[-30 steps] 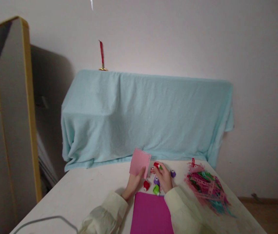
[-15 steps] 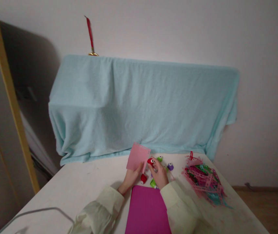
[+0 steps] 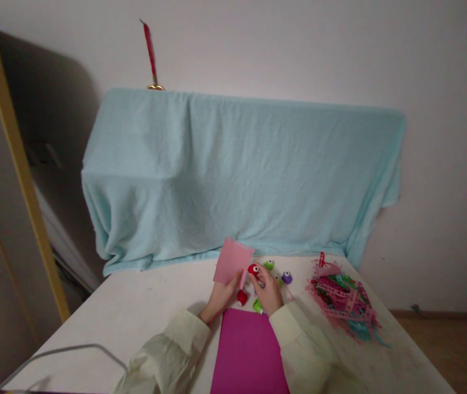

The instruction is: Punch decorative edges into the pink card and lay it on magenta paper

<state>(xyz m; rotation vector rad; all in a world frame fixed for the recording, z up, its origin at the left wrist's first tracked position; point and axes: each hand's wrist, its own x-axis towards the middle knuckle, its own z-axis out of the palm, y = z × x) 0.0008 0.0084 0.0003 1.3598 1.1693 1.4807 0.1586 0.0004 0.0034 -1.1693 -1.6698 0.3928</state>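
My left hand [image 3: 220, 297] grips a sheet of pink paper [image 3: 232, 261] by its lower right part, the thumb on top. Small cut-out marks run along the sheet's top and right edges. Between the fingertips of my right hand [image 3: 269, 293] is a small red craft punch [image 3: 253, 268] with a white, eye-like round part, close to the paper's right edge. Whether it touches the paper I cannot tell. Another red punch [image 3: 242, 297] lies below the paper. Around my right hand are green punches [image 3: 258, 306] and a purple punch [image 3: 286, 277], some partly hidden.
A magenta sheet [image 3: 250, 350] lies on the white table [image 3: 135, 306] between my forearms. On the right is a heap of perforated pink, green and blue strips [image 3: 346, 306]. A light blue cloth [image 3: 237, 175] hangs behind; a grey cable [image 3: 73, 347] curves at lower left.
The view has shifted slightly. Both hands keep their hold on the pink paper and the red craft punch, with hardly any other movement.
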